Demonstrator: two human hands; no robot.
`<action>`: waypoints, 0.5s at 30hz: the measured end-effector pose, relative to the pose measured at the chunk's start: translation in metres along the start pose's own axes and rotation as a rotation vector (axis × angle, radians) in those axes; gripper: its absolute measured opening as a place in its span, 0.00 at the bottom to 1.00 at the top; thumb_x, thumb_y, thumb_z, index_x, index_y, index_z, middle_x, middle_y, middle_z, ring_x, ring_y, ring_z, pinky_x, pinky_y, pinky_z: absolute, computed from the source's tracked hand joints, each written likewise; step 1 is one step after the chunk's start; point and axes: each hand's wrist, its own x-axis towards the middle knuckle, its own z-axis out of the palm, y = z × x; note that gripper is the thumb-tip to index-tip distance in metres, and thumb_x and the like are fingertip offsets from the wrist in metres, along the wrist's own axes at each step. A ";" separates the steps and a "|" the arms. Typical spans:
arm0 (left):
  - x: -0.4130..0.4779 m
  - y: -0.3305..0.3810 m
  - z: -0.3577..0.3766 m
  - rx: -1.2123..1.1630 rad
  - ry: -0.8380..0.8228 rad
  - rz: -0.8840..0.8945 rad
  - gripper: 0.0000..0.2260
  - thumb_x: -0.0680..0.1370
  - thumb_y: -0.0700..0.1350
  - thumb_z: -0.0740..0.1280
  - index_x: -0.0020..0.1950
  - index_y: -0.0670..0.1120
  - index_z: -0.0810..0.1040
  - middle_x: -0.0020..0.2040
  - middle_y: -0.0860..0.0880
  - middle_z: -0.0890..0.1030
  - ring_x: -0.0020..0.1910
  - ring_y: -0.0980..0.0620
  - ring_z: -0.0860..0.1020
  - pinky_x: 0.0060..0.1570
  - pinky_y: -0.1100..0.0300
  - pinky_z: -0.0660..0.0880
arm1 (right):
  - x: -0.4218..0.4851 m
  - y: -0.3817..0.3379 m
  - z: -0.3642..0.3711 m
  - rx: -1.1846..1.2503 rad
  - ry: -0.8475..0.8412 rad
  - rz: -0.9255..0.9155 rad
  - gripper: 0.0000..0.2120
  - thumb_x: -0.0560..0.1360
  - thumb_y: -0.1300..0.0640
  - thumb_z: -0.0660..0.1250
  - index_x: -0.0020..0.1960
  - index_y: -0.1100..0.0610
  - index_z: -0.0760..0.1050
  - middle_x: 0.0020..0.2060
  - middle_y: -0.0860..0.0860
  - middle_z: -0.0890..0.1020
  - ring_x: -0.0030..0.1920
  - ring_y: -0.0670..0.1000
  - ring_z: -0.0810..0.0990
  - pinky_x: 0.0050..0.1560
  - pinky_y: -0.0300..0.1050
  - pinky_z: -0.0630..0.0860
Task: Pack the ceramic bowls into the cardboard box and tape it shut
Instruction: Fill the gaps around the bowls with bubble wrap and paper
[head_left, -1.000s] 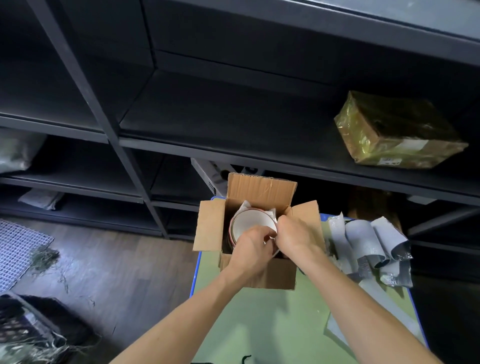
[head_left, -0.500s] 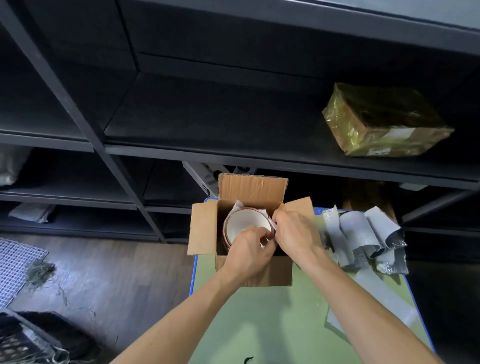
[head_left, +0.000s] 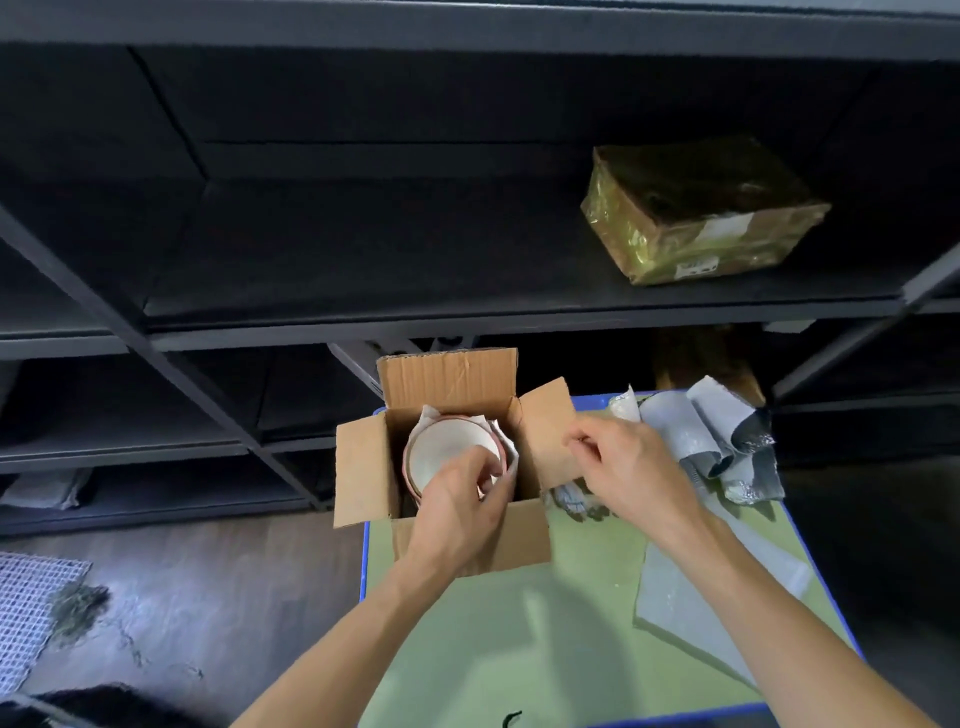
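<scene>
Inside the open box (head_left: 519, 540), the fingers (head_left: 480, 465) of the left hand (head_left: 457, 504) curl down over the near rim of a white bowl (head_left: 447, 447) with a reddish edge and grip it. The bowl sits low in the box, with crumpled white paper (head_left: 431, 413) poking up behind it and to its right. At the outer edge of the box's right flap (head_left: 543, 431), the fingers (head_left: 584, 441) of the right hand (head_left: 634, 467) are drawn together, thumb against forefinger. Whether they pinch the flap or some small scrap cannot be told. The far flap stands upright and the left one spreads outward. The box rests at the far left corner of a green bench (head_left: 545, 639) with a blue border. Just right of the box lies a heap of curled grey plastic bags (head_left: 711, 431), and a flat grey sheet (head_left: 691, 597) lies nearer on the bench. Beyond stand dark shelves (head_left: 363, 291); one carries a parcel (head_left: 696, 213) wrapped in yellowish tape. Wooden floor (head_left: 182, 597) shows to the left.
</scene>
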 end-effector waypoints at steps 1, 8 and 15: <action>-0.002 0.002 0.001 0.019 0.011 0.035 0.11 0.80 0.54 0.66 0.42 0.50 0.74 0.36 0.54 0.78 0.38 0.55 0.74 0.36 0.64 0.68 | -0.005 0.004 -0.002 0.007 0.001 0.002 0.06 0.79 0.54 0.63 0.48 0.50 0.79 0.39 0.48 0.84 0.41 0.53 0.81 0.42 0.52 0.78; -0.022 0.037 0.027 0.046 -0.093 0.360 0.10 0.81 0.50 0.63 0.41 0.49 0.75 0.36 0.55 0.74 0.37 0.54 0.71 0.38 0.55 0.70 | -0.041 0.039 -0.006 0.002 -0.001 0.075 0.06 0.80 0.52 0.63 0.45 0.50 0.77 0.39 0.45 0.83 0.42 0.52 0.79 0.41 0.49 0.75; -0.033 0.062 0.104 0.115 -0.309 0.436 0.11 0.80 0.53 0.60 0.53 0.50 0.79 0.44 0.54 0.79 0.43 0.53 0.77 0.44 0.54 0.75 | -0.081 0.114 0.003 0.025 -0.129 0.253 0.08 0.80 0.51 0.62 0.55 0.48 0.78 0.50 0.45 0.84 0.51 0.52 0.81 0.48 0.46 0.75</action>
